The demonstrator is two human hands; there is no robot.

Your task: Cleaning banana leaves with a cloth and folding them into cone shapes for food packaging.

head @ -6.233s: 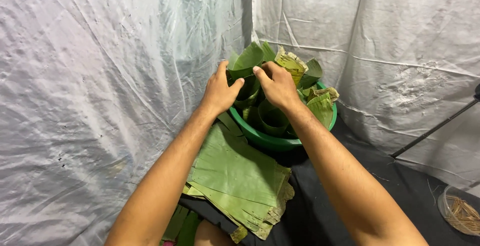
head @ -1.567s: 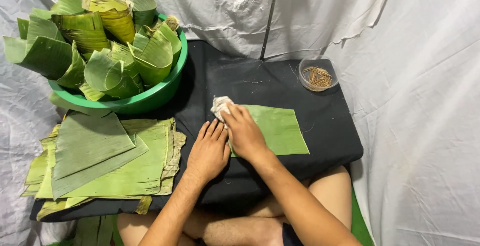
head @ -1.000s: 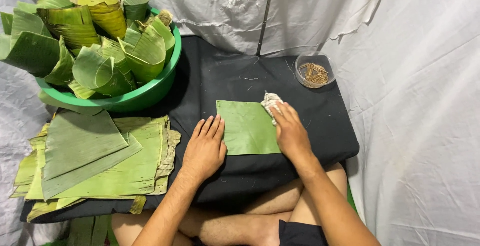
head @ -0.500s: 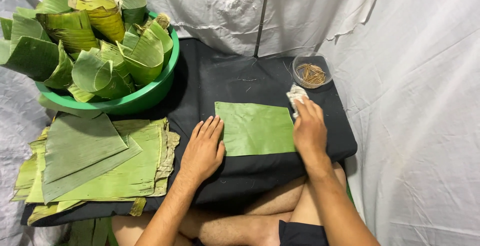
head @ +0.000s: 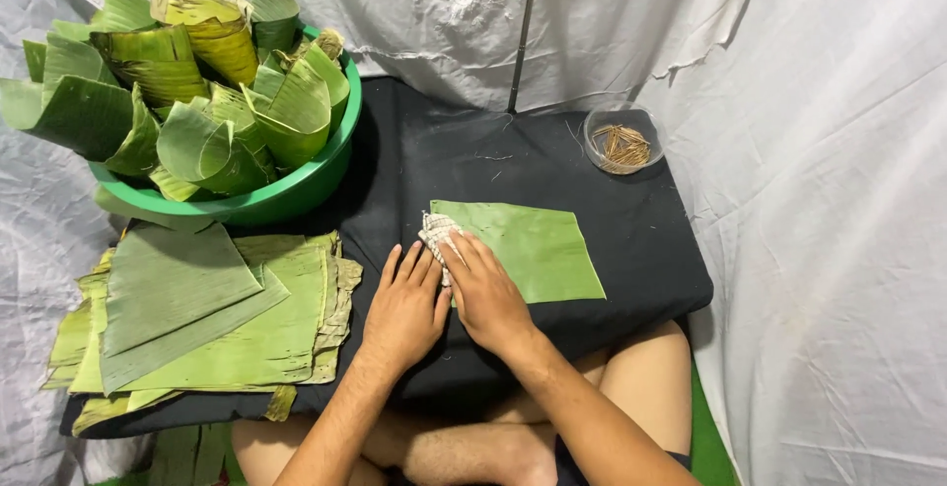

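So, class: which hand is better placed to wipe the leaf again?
Probably the right hand: it presses the cloth at the leaf's left edge. The left hand lies flat beside it.

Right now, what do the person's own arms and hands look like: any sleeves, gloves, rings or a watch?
Both arms are bare from the lower edge of the picture to the fingertips: no sleeves or gloves. The left hand and right hand show no rings, and neither wrist carries a watch or band. Nails are short and unpainted. No markings show on either forearm.
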